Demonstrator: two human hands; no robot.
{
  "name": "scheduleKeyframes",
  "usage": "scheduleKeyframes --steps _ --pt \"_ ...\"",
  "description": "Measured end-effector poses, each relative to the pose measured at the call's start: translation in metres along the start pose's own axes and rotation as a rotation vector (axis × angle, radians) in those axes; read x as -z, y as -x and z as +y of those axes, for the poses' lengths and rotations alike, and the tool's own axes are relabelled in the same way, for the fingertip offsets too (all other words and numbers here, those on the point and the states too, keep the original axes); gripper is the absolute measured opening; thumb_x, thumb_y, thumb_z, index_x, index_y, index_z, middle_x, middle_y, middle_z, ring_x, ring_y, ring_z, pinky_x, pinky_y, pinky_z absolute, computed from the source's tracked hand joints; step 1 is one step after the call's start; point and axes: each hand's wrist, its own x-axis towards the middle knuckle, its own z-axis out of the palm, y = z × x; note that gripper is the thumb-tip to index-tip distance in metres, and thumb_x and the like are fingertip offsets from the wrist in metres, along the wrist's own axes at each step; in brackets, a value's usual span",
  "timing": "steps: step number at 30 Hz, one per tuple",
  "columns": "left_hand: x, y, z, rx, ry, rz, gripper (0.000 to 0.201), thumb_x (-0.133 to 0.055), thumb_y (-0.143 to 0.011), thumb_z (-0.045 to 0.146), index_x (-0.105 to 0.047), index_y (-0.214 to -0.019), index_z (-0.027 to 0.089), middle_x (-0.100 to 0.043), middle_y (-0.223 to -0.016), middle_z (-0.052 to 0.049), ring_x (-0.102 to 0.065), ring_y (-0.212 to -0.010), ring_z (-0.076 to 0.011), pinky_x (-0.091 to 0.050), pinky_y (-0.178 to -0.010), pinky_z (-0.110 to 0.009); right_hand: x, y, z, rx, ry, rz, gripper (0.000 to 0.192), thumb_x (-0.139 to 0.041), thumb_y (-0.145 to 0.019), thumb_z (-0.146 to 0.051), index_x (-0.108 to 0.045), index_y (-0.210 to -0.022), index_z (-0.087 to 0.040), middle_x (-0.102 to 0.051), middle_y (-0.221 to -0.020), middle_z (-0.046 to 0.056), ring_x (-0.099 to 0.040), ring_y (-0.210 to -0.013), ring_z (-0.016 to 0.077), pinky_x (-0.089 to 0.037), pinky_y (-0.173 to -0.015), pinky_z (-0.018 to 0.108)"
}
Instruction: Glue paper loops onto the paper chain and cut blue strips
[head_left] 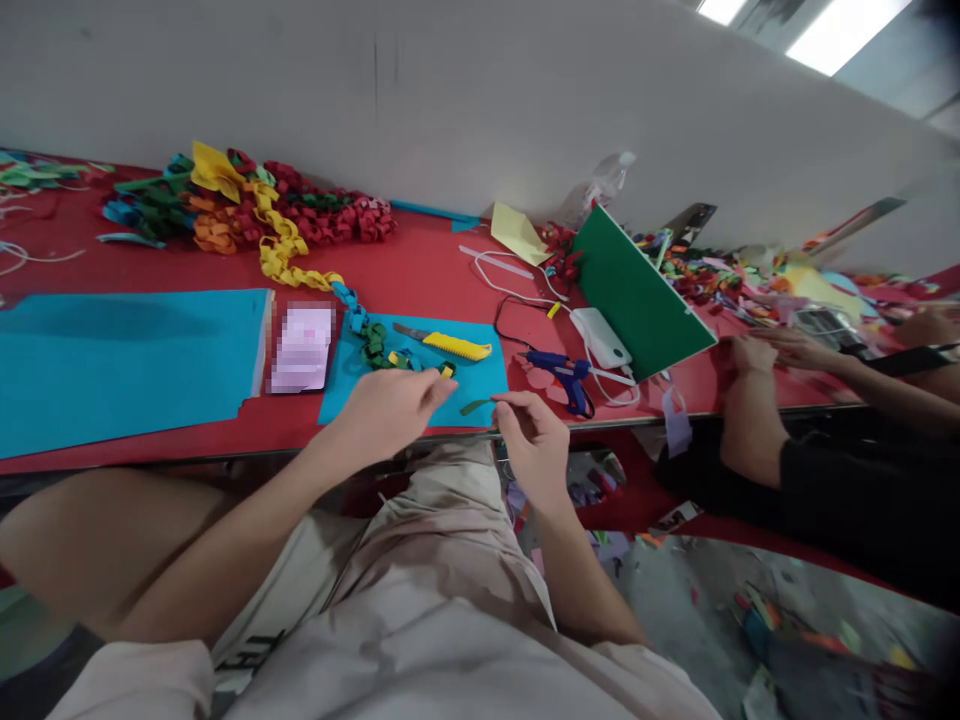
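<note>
Green paper strip (475, 406), long axis roughly left to right along the near table edge, pinched at its right end by right hand (534, 440), left end free toward left hand (394, 408). Left hand loosely curled, fingertips on end of paper chain (375, 345), just left of strip. Both over small blue sheet (480, 378) on red table (420, 265); white wall behind.

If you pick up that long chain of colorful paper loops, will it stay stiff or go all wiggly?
Probably wiggly: the paper chain already bends and curls across the red table, so it should droop wherever you lift it. It likely weighs little, being thin paper loops. It may tear if tugged, since the left hand works its end link delicately.
</note>
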Motion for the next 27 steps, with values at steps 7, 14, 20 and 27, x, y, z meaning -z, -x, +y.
scheduleKeyframes --steps 7,14,20,27 --pt "-0.002 -0.009 -0.022 -0.176 -0.162 0.150 0.030 -0.064 -0.099 0.043 -0.065 -0.118 0.019 -0.071 -0.127 -0.012 -0.063 -0.120 -0.0326 -0.042 -0.094 -0.045 0.007 -0.009 0.018 -0.075 0.044 0.173 0.022 -0.063 -0.096 -0.038 -0.074 -0.105 -0.021 -0.069 -0.080 0.001 -0.058 -0.066 0.0137 -0.048 -0.059 0.027" --pt "-0.053 -0.022 -0.005 -0.071 -0.193 0.208 0.040 -0.059 -0.100 0.048 -0.068 -0.124 0.017 -0.076 -0.113 -0.018 -0.065 -0.111 -0.0366 -0.031 -0.107 -0.062 0.005 -0.018 0.025 -0.021 0.205 0.115 0.027 -0.058 -0.100 -0.036 -0.077 -0.111 -0.021 -0.073 -0.089 0.005 -0.063 -0.073 0.0175 -0.051 -0.068 0.032" --pt "-0.076 -0.034 0.000 -0.061 -0.270 0.254 0.018 -0.058 -0.098 0.028 -0.073 -0.099 0.018 -0.074 -0.086 -0.015 -0.061 -0.095 -0.0352 -0.035 -0.096 -0.062 0.003 -0.019 0.028 -0.024 0.224 0.114 0.024 -0.059 -0.099 -0.035 -0.077 -0.108 -0.021 -0.075 -0.093 0.007 -0.065 -0.075 0.0182 -0.051 -0.070 0.032" --pt "-0.044 -0.031 0.006 -0.262 -0.033 0.203 0.028 -0.062 -0.101 0.023 -0.063 -0.130 0.023 -0.075 -0.125 -0.007 -0.064 -0.115 -0.0274 -0.030 -0.098 -0.047 0.012 -0.021 0.035 -0.270 -0.013 0.089 0.024 -0.067 -0.092 -0.041 -0.077 -0.099 -0.020 -0.065 -0.074 0.000 -0.051 -0.059 0.0123 -0.041 -0.055 0.026"
